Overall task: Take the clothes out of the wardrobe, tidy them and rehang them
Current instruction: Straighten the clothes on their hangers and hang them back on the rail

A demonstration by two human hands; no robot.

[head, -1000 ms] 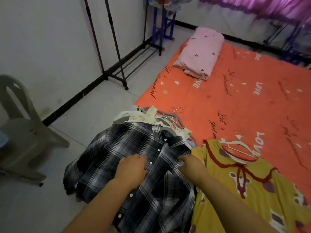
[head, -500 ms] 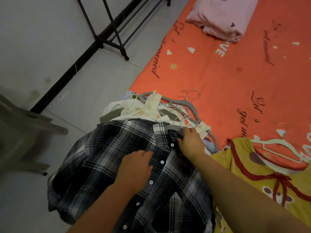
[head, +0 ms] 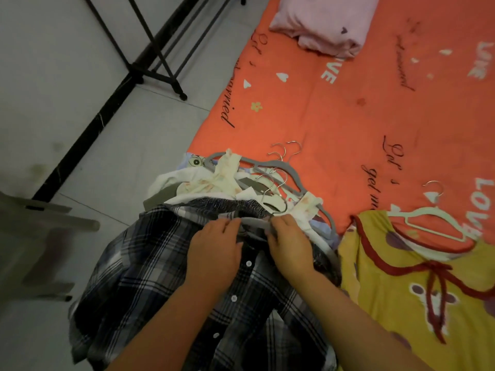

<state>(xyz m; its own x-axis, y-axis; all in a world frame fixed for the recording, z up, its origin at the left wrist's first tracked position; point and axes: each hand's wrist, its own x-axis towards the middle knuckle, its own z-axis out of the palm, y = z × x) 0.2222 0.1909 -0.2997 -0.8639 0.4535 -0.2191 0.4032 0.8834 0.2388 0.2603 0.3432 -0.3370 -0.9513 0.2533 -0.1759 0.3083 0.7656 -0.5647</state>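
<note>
A dark plaid shirt (head: 150,277) with white buttons lies on top of a pile of clothes on hangers (head: 214,180) at the orange mattress's edge. My left hand (head: 214,253) pinches the shirt's left collar side. My right hand (head: 290,247) pinches the right collar side, its fingers curled over the cloth. A grey hanger (head: 254,223) shows in the opened neck between the two hands. Several metal hanger hooks (head: 284,153) stick out beyond the pile. To the right a yellow dress with red trim (head: 401,298) lies flat on a pale green hanger (head: 439,223).
The orange mattress (head: 334,108) fills the right side, with a pink pillow (head: 324,25) at its far end. A black clothes rack's feet (head: 158,62) stand on the tiled floor by the wall. A grey plastic chair (head: 34,236) is at the left.
The view has tilted down and closer. Both hands moved up from the shirt's chest to the collar and spread it, so the grey hanger now shows in the neck.
</note>
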